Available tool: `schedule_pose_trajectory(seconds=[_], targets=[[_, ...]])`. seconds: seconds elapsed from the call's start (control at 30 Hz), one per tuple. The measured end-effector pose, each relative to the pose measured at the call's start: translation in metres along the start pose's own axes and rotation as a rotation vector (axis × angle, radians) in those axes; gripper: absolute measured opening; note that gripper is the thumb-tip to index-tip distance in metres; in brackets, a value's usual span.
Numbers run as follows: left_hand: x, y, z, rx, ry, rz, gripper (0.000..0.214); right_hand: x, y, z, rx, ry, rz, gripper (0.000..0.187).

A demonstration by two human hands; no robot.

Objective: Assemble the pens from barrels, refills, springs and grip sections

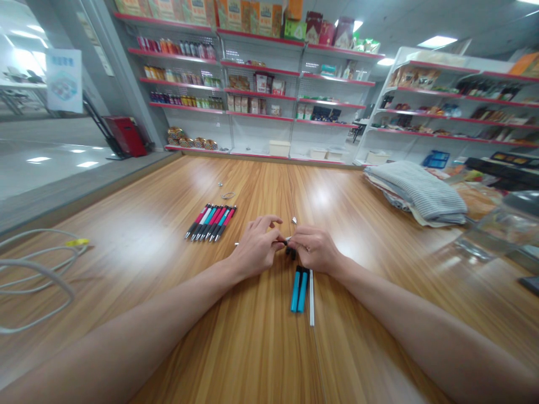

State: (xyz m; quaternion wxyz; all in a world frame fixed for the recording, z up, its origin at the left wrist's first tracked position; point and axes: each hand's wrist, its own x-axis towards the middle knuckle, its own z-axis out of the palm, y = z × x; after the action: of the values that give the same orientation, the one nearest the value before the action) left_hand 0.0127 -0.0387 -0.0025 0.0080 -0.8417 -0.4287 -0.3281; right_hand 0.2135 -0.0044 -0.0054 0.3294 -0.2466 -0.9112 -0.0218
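My left hand point(260, 245) and my right hand point(315, 248) meet over the table, their fingertips pinched close together. A small dark pen part point(284, 243) shows between them. The thin white end of what looks like a pen refill point(237, 244) sticks out left of my left hand; its middle is hidden behind that hand. Just below the fingers lie black pen pieces point(290, 253). Two blue pen barrels point(298, 290) lie nearer to me, beside white refills point(311, 298). Small silver pen tips point(294, 220) rest beyond my right hand.
A row of assembled pens point(211, 223) lies to the left, with a thin ring point(228, 196) behind it. White cable point(37, 280) loops at the left edge. Folded cloth point(416, 191) and a clear jar point(501, 224) stand right. Stocked shelves point(261, 70) line the back.
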Motion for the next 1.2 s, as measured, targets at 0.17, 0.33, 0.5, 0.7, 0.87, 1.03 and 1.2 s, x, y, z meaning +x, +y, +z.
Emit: schedule_pose_trajectory(seconds=[0.17, 0.33, 0.5, 0.7, 0.87, 1.03, 1.2], targets=[[0.0001, 0.0010, 0.0004, -0.023, 0.022, 0.007, 0.004, -0.0007, 0.0001, 0.0003, 0.020, -0.001, 0.017, 0.025], [-0.0006, 0.0002, 0.0051, -0.154, 0.151, -0.077, 0.008, 0.0009, -0.0012, 0.0014, 0.055, 0.089, 0.113, 0.024], [-0.0001, -0.0034, 0.0084, -0.470, 0.495, -0.131, 0.024, 0.0036, -0.0021, 0.0009, 0.044, 0.148, 0.175, 0.031], [0.0064, -0.0027, 0.0059, -0.816, 0.610, -0.131, 0.031, 0.0030, -0.0014, 0.0017, 0.035, 0.128, 0.205, 0.032], [0.0085, -0.0026, 0.0046, -0.927, 0.585, -0.229, 0.028, 0.0026, 0.0000, 0.0026, 0.038, 0.112, 0.209, 0.033], [0.0079, 0.0014, 0.0034, -0.954, 0.519, -0.268, 0.028, 0.0021, -0.0009, 0.0030, 0.055, 0.073, 0.202, 0.032], [0.0074, 0.0062, 0.0016, -0.956, 0.476, -0.274, 0.028, 0.0018, -0.0031, 0.0022, 0.055, 0.059, 0.199, 0.030]])
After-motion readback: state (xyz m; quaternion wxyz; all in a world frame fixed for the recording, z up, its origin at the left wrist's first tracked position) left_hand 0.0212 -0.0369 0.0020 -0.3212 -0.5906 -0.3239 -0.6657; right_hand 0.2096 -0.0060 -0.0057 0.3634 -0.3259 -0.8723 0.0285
